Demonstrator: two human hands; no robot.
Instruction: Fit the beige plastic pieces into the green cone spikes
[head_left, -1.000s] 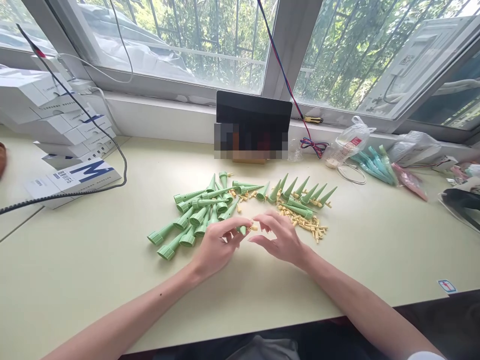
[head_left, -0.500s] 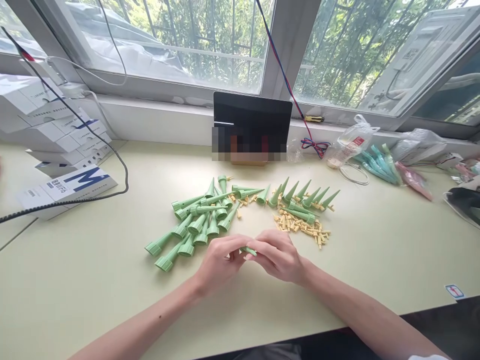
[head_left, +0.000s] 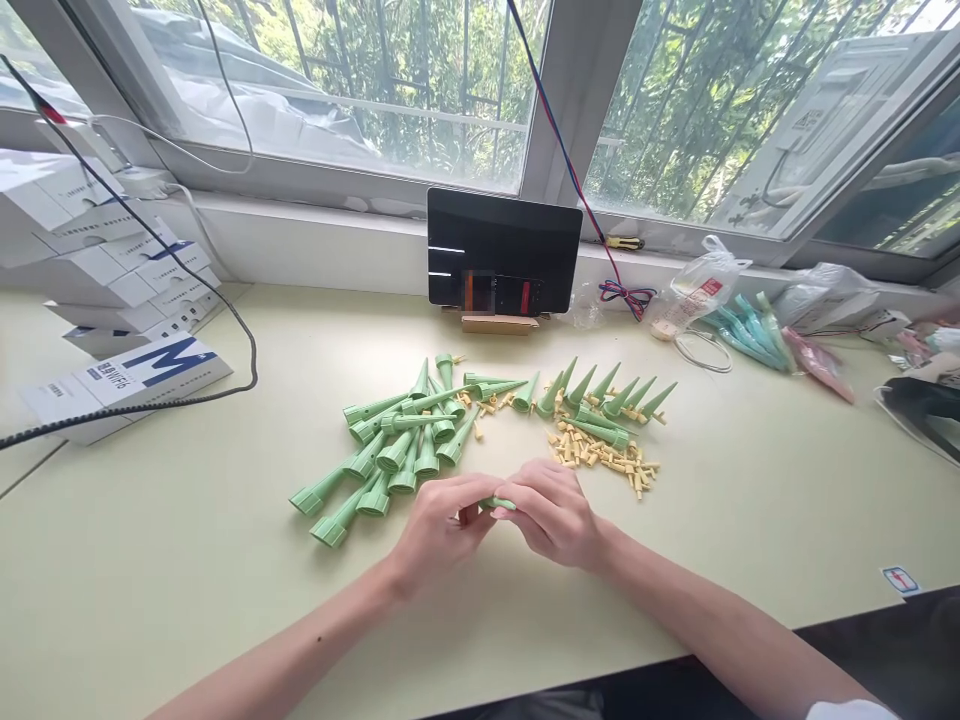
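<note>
Between my two hands I hold a green plastic cone spike [head_left: 498, 503], mostly covered by my fingers. My left hand [head_left: 448, 515] is closed around its left part, and my right hand [head_left: 553, 512] pinches it from the right. Whether a yellow piece is also in my fingers is hidden. Beyond my left hand lies a pile of green cone spikes [head_left: 397, 450] with open, ribbed wide ends. Past my right hand are several small yellow plastic fittings [head_left: 600, 450]. Behind those, a row of green cone spikes [head_left: 616, 400] stands or leans, some with yellow fittings at the side.
A dark tablet [head_left: 502, 250] stands against the window sill. White boxes [head_left: 127, 260] are stacked at the left, with a black cable [head_left: 251, 350] running across. Plastic bags [head_left: 701, 290], blue-green pieces [head_left: 746, 330] and a pink packet [head_left: 817, 362] lie at the back right of the pale table [head_left: 712, 540].
My hands stay together on the green cone spike, with only a slight shift of the fingers. The camera view has moved slightly; the piles look the same.
</note>
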